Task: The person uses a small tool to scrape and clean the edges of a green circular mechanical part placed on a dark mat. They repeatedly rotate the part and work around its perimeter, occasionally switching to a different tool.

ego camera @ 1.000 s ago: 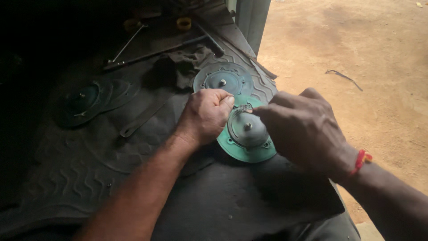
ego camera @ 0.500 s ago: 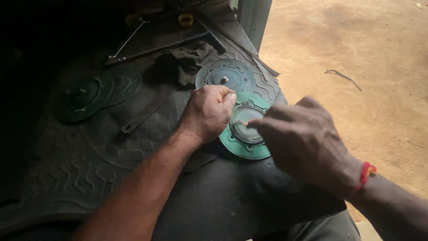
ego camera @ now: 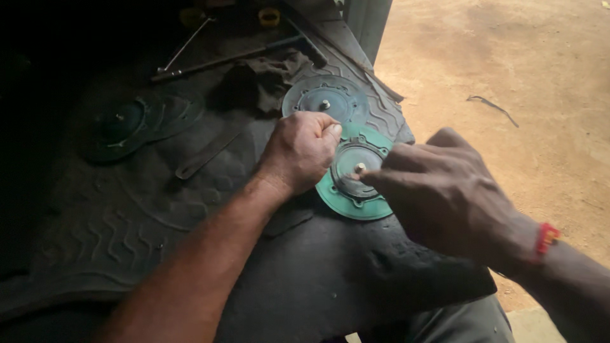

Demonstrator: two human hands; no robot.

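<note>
Centrally, a round green disc (ego camera: 346, 204) with a grey metal hub lies on a dark rubber mat (ego camera: 127, 216). Left hand (ego camera: 302, 149) rests fisted at its edge, grip contents hidden; right hand (ego camera: 445, 190) pinches the hub's centre bolt (ego camera: 359, 168).

The left hand (ego camera: 302, 149) is curled into a loose fist, knuckles up, its bare forearm running down toward the lower left. The right hand (ego camera: 445, 190) hovers palm down with fingertips (ego camera: 372, 176) pinched together, a red band at its wrist.
</note>
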